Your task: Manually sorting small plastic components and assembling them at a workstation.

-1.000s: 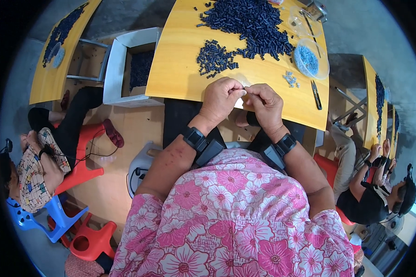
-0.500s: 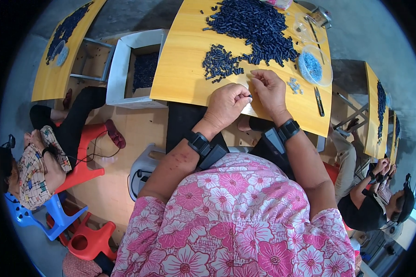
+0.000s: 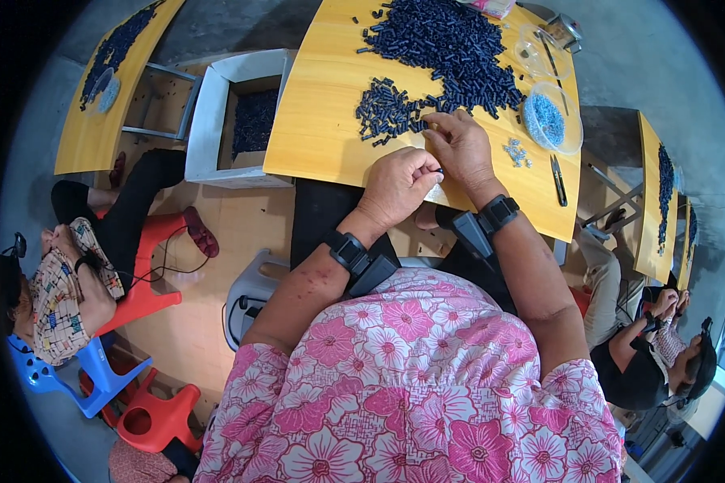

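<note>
yellow table (image 3: 314,137); dark tubes (image 3: 443,48); bowl (image 3: 549,119)

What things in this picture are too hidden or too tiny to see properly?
- The tiny piece pinched in the left hand: head view, curled fingers cover it.
- The right hand fingertips among the dark blue pieces: whether they grip one is too small to tell.
- The box beside the table: its depth is hidden by the table edge.
- The far-right tables: bent and cut by the picture's rim.

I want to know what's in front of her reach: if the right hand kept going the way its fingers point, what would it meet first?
Probably the small cluster of dark blue pieces just beyond the right hand fingertips, though depth is hard to judge.
</note>
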Demonstrator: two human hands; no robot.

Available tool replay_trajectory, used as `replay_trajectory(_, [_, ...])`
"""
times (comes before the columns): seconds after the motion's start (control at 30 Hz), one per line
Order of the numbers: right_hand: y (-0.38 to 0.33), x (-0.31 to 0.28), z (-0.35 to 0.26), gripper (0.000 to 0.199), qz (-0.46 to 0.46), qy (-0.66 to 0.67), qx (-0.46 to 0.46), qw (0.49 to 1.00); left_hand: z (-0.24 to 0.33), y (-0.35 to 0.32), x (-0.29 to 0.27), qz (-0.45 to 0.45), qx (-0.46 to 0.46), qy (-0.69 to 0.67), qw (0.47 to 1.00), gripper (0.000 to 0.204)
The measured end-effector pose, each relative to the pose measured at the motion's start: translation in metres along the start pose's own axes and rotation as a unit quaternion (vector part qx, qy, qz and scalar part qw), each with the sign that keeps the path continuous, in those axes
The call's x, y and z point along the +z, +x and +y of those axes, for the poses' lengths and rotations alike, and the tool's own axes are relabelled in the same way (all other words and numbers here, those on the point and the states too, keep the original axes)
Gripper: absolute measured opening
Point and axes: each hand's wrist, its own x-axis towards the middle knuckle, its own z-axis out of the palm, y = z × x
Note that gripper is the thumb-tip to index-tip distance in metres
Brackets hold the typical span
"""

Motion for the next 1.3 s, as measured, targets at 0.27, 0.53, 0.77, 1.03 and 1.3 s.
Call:
replay_trajectory(0.27, [-0.007,-0.003,-0.002,0.016,0.010,-0.008,0.006,1.000,0.002,0.000,0.001,0.000,-0.012,-0.009,1.000,0.012])
replay_trajectory(0.53, [-0.015,-0.009,0.000,0.014,0.019,-0.040,-0.017,0.999,0.002,0.001,0.002,0.013,-0.004,-0.002,1.000,0.011])
replay_trajectory(0.77, [-0.020,-0.016,0.003,0.015,0.020,-0.088,-0.067,0.994,-0.001,0.001,0.004,0.022,-0.003,-0.009,1.000,0.011])
replay_trajectory(1.03, [-0.048,-0.028,0.017,0.010,-0.035,0.051,-0.013,0.998,-0.004,0.001,0.008,0.055,0.023,-0.022,0.998,0.010])
replay_trajectory(1.3, [-0.056,-0.031,0.005,0.012,-0.059,0.091,-0.020,0.994,-0.006,0.000,0.009,0.055,-0.024,-0.069,0.996,0.007])
